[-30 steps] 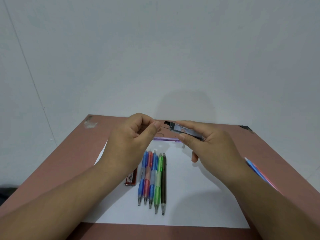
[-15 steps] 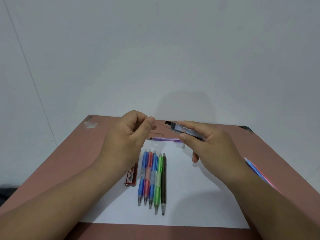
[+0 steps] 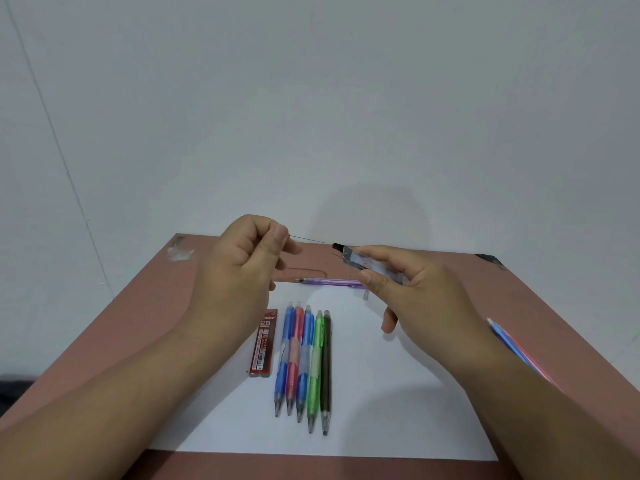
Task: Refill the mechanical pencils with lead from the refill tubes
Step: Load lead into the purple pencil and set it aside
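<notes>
left fingers [image 3: 277, 242] pinching thin lead [image 3: 308, 239], right fingers [image 3: 372, 277] gripping refill tube [image 3: 367, 263], purple pencil [image 3: 329, 281] half hidden

My one head camera looks forward and down, close over my hands, at the table [image 3: 450, 271].

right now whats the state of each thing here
left hand: pinches a lead stick
lead stick: drawn clear of the tube, in the air
refill tube: held in right hand, dark cap end toward the lead
red lead case: flat on the paper, untouched
five pencils: in a row, tips toward the person
purple pencil: lying crosswise beyond the row
paper: flat on the table
</notes>
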Motion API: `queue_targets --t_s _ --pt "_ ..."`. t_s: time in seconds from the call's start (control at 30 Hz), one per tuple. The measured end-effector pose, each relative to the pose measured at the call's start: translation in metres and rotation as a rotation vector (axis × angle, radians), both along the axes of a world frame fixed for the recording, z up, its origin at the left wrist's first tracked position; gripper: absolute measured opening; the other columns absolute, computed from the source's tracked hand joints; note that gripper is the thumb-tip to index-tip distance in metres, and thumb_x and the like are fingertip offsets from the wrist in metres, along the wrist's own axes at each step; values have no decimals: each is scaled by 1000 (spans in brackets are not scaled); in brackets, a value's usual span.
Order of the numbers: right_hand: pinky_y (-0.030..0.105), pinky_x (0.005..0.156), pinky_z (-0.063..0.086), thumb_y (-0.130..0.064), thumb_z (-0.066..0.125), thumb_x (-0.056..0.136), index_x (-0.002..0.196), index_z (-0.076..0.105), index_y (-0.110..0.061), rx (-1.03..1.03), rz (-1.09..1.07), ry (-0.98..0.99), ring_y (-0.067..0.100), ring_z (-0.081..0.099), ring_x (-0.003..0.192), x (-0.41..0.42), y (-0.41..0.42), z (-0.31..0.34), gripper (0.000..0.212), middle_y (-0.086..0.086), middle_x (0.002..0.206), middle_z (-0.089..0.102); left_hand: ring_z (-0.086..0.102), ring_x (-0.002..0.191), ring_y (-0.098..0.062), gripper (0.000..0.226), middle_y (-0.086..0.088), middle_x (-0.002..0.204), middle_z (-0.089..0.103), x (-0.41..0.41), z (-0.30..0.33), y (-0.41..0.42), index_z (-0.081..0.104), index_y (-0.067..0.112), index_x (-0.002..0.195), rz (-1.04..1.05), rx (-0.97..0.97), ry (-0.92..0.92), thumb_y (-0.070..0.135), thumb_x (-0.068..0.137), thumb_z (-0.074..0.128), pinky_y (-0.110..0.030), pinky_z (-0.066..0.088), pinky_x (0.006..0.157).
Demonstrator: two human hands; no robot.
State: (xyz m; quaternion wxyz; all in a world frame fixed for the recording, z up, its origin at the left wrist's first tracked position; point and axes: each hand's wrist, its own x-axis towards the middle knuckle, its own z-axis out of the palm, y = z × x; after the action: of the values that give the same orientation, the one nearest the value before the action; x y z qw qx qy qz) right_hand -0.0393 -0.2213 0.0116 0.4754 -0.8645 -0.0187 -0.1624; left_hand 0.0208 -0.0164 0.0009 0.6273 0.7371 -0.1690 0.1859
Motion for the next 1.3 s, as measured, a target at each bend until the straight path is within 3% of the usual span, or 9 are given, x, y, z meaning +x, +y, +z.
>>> queue_targets --t_s 0.23,0.43,0.53,0.67,0.8,0.93,1.07,1.2,1.3 --pt "15 54 53 -32 66 97 102 63 -61 -4 -3 -1 14 65 53 0 0 1 29 -12 99 72 61 71 -1 13 14 86 73 1 -1 0 66 23 92 4 26 17 24 100 56 -18 52 57" --pt "16 51 51 -33 67 97 108 65 -54 -16 -18 15 9 58 44 1 -1 -1 24 -17 100 71 62 73 3 9 17 80 71 7 -8 2 74 31 88 31 217 62 33 93 67 -9 45 62" --pt "16 49 51 -33 67 97 107 65 -53 -29 -27 27 7 54 41 1 -1 -2 23 -22 101 68 64 75 5 10 18 79 73 11 -10 1 76 30 87 19 211 140 33 93 68 -17 46 67" --pt "16 49 51 -35 64 98 110 62 -52 -59 -32 50 4 54 41 2 -2 -3 21 -22 103 66 59 58 4 14 15 76 72 14 -10 -1 73 29 83 17 162 198 30 95 66 -18 47 57" --pt "18 47 49 -40 60 100 113 59 -51 -96 -33 88 6 53 41 3 -3 -4 17 -18 110 65 72 76 -10 11 11 85 76 12 -8 -3 70 23 93 -64 92 198 27 98 62 -35 60 68" --pt "18 46 48 -44 59 100 107 51 -53 -133 -21 121 3 55 49 2 -3 -3 14 -18 110 65 74 84 -17 11 4 92 77 9 -6 -4 64 12 100 -146 -1 190 20 101 56 -30 61 64" --pt "25 59 48 -49 61 97 112 49 -51 -167 -29 109 5 65 96 4 -3 -6 19 -15 110 69 73 86 -21 10 3 99 77 4 -5 -5 59 11 97 -235 -17 119 16 103 53 -29 59 64" --pt "34 69 55 -51 61 96 111 49 -48 -201 -40 86 14 66 84 4 -2 -8 20 -9 93 73 73 88 -18 11 6 99 77 1 -5 -6 61 15 97 -259 26 69 21 101 54 -36 58 68" --pt "31 64 52 -52 61 96 111 51 -47 -217 -42 72 14 65 77 2 0 -6 19 -6 88 71 73 91 -19 12 7 102 77 2 -5 -6 60 15 96 -282 31 60 23 101 53 -36 57 69"
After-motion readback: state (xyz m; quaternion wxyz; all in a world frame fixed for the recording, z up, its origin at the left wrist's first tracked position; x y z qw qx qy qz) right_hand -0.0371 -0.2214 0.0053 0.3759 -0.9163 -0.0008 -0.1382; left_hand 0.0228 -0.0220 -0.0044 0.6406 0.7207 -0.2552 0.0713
